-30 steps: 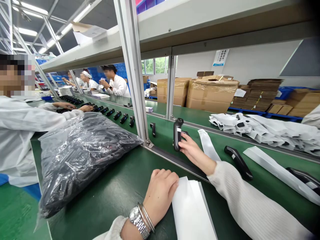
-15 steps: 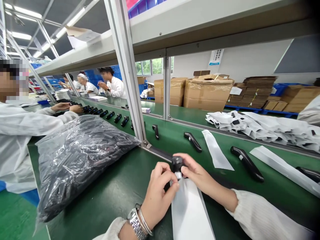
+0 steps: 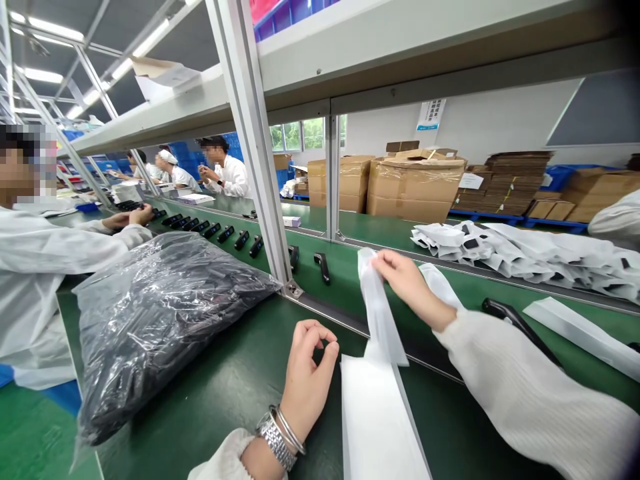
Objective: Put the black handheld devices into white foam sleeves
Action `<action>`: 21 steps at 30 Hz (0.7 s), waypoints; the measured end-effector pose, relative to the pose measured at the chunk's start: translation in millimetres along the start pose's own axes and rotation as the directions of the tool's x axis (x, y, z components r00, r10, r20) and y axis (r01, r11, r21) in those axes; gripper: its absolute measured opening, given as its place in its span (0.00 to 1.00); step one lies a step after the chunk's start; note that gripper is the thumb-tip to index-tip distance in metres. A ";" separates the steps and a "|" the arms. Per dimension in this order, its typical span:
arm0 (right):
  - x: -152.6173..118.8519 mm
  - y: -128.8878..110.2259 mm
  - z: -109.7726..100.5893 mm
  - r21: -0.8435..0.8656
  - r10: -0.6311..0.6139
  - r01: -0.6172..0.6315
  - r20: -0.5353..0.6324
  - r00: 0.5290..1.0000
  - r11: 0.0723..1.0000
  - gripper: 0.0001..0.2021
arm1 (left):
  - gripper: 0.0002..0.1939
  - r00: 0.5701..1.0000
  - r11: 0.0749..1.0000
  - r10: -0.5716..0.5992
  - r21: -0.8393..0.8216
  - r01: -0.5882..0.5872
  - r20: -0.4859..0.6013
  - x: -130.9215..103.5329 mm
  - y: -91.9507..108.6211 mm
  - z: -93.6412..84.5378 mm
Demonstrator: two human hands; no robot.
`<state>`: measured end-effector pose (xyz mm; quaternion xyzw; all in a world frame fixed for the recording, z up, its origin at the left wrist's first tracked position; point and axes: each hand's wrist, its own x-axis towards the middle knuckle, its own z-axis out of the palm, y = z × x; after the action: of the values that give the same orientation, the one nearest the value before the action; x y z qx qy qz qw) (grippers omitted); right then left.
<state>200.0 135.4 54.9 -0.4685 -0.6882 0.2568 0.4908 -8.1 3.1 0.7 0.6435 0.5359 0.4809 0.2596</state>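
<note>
My right hand (image 3: 400, 273) pinches the top end of a long white translucent sleeve (image 3: 380, 313), lifted at the belt's near edge. Whether anything is inside the sleeve cannot be made out. Its lower end overlaps a stack of flat white sleeves (image 3: 377, 413) on the green work surface. To the left of that stack, my left hand (image 3: 310, 367) has loosely curled fingers, thumb slightly apart, with nothing visible in them. A small black angled device (image 3: 323, 268) lies on the belt, left of the lifted sleeve.
A clear bag of black parts (image 3: 170, 320) lies at left. More black devices (image 3: 243, 239) line the belt; another device (image 3: 520, 327) and a white sleeve (image 3: 580, 333) lie right. Beyond is a pile of filled sleeves (image 3: 525, 260). A metal post (image 3: 250, 133) stands ahead; a co-worker (image 3: 75, 247) works at left.
The black device formerly between my hands is no longer visible. My right hand has moved up and forward with a sleeve, and my left hand has let go. Belt items have shifted right.
</note>
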 end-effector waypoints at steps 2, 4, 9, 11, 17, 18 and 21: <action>30.4 7.7 -7.2 -0.037 -0.031 0.029 -0.062 0.998 0.999 0.10 | 0.05 0.999 1.000 -0.003 0.018 0.003 0.042 0.2 -1.1 1.0; 46.2 15.7 -8.2 -0.047 -0.062 0.058 -0.075 0.995 0.997 0.08 | 0.05 0.997 0.999 -0.008 0.034 0.006 0.077 -0.3 -0.7 1.7; 8.3 32.0 13.7 -0.017 -0.090 0.091 0.081 0.993 0.996 0.14 | 0.05 0.993 0.998 -0.006 0.063 -0.001 0.121 -2.2 1.6 2.8; -23.3 37.5 24.0 0.013 -0.065 0.064 0.197 0.978 0.998 0.10 | 0.05 0.992 0.998 0.004 0.069 -0.013 0.128 -2.8 1.4 3.1; -71.3 52.4 32.2 0.080 0.028 -0.062 0.368 0.929 0.995 0.12 | 0.06 0.987 0.995 0.000 0.094 -0.016 0.161 -4.4 -1.0 4.6; -71.2 54.1 31.5 0.089 0.038 -0.077 0.372 0.928 0.993 0.12 | 0.06 0.986 0.995 0.000 0.099 -0.017 0.167 -4.6 -1.1 4.9; -68.0 57.1 30.0 0.113 0.057 -0.107 0.375 0.925 0.988 0.12 | 0.06 0.982 0.993 -0.005 0.116 -0.018 0.191 -4.7 0.1 5.9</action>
<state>200.3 102.1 -32.7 -0.4067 -0.7299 0.4055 0.3707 -2.6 -0.3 -3.2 0.7025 0.5336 0.3857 0.2702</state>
